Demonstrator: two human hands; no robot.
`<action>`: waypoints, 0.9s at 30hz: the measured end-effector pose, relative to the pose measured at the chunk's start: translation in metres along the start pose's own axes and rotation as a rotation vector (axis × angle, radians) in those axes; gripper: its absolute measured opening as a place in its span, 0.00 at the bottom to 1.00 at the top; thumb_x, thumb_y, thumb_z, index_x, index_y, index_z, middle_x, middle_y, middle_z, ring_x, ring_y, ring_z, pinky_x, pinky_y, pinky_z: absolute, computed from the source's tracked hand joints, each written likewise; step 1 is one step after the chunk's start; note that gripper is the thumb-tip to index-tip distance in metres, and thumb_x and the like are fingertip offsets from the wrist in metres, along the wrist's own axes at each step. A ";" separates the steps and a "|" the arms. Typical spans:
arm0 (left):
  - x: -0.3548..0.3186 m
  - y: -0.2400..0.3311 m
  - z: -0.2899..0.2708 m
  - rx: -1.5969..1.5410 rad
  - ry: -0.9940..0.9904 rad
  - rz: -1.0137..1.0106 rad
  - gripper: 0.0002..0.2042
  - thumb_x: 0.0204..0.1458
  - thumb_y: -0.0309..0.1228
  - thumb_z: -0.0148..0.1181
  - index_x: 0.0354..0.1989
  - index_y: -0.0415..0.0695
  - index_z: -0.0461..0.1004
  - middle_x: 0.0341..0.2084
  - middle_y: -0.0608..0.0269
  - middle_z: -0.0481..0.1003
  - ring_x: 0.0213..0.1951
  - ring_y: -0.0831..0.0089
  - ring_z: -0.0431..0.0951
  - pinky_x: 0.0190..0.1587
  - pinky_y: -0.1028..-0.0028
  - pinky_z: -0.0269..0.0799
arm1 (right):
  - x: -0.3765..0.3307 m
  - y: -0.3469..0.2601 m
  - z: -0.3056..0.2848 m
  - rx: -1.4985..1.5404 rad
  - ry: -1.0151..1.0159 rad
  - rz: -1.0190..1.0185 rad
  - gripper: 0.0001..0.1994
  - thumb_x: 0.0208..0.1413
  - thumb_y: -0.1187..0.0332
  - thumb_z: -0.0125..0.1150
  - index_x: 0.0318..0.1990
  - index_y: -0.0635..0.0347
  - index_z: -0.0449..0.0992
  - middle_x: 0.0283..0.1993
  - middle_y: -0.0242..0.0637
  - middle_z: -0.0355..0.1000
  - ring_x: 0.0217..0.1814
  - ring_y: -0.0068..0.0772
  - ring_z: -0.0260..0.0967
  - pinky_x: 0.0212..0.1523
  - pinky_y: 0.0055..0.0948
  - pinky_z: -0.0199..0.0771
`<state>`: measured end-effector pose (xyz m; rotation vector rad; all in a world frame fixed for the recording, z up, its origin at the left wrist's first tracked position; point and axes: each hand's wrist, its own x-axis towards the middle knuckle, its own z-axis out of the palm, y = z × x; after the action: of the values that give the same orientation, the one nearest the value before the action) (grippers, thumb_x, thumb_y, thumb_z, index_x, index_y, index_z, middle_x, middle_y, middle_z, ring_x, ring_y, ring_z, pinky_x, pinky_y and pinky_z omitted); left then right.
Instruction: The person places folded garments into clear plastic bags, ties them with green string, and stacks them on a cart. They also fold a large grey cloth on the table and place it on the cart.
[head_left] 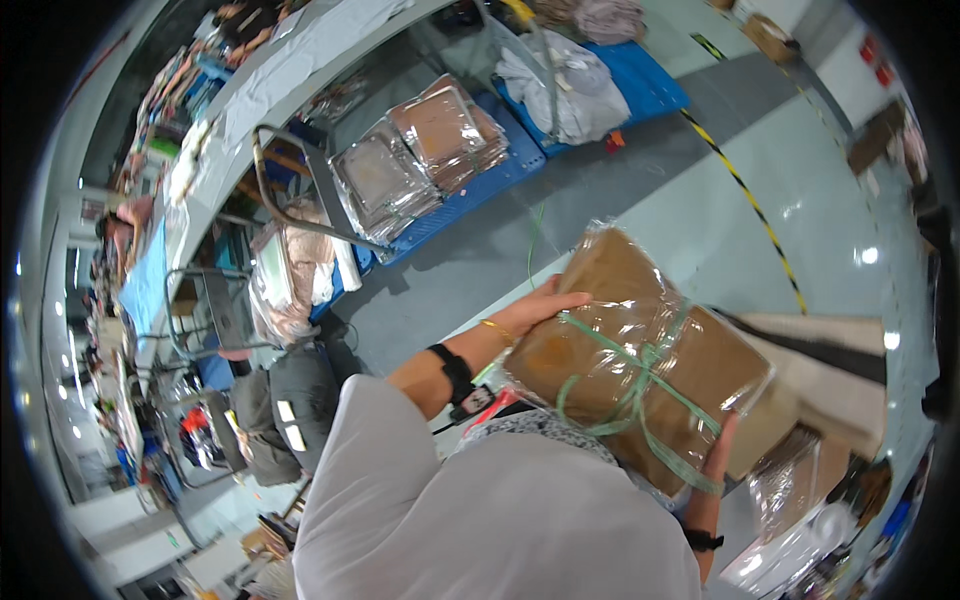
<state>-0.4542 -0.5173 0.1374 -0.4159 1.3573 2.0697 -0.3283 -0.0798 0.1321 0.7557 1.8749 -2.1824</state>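
Note:
A bundle of brown flat packs in shiny clear plastic is held up in front of my body. Green strapping crosses it both ways and is knotted near the middle. At its left edge my left hand grips it, thumb lying on top and the other fingers partly hidden beneath. My right hand is closed on the near right edge, most of its fingers out of sight under the bundle. The bundle is tilted, with one corner pointing away from me.
Blue platform trolleys stand ahead: one carries plastic-wrapped stacks, another a white sack. Grey bundles lie at left. An open cardboard box with wrapped packs sits at right. Yellow-black tape marks the floor.

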 end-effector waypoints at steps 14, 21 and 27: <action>-0.032 0.063 -0.219 -0.272 0.640 0.141 0.40 0.51 0.44 0.71 0.65 0.34 0.57 0.52 0.53 0.71 0.52 0.71 0.73 0.52 0.71 0.72 | 0.258 -0.057 0.340 -0.032 -0.482 0.524 0.25 0.65 0.46 0.54 0.57 0.56 0.72 0.49 0.34 0.75 0.47 0.31 0.75 0.46 0.33 0.78; -0.014 0.111 -0.283 -0.362 0.880 0.202 0.37 0.52 0.41 0.70 0.64 0.35 0.58 0.52 0.54 0.72 0.52 0.70 0.73 0.54 0.71 0.70 | 0.373 -0.084 0.500 -0.154 -0.755 0.673 0.25 0.65 0.48 0.54 0.56 0.61 0.71 0.50 0.36 0.76 0.48 0.31 0.76 0.49 0.34 0.78; -0.029 0.168 -0.332 -0.194 1.045 0.306 0.38 0.50 0.37 0.72 0.64 0.35 0.57 0.54 0.54 0.70 0.56 0.69 0.70 0.59 0.71 0.67 | 0.438 -0.084 0.626 -0.104 -0.908 0.640 0.28 0.66 0.44 0.49 0.61 0.57 0.68 0.59 0.36 0.72 0.59 0.36 0.69 0.61 0.39 0.69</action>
<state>-0.5652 -0.8740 0.1328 -1.6236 1.8454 2.3204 -0.9069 -0.5784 0.0494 0.2022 1.0684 -1.5764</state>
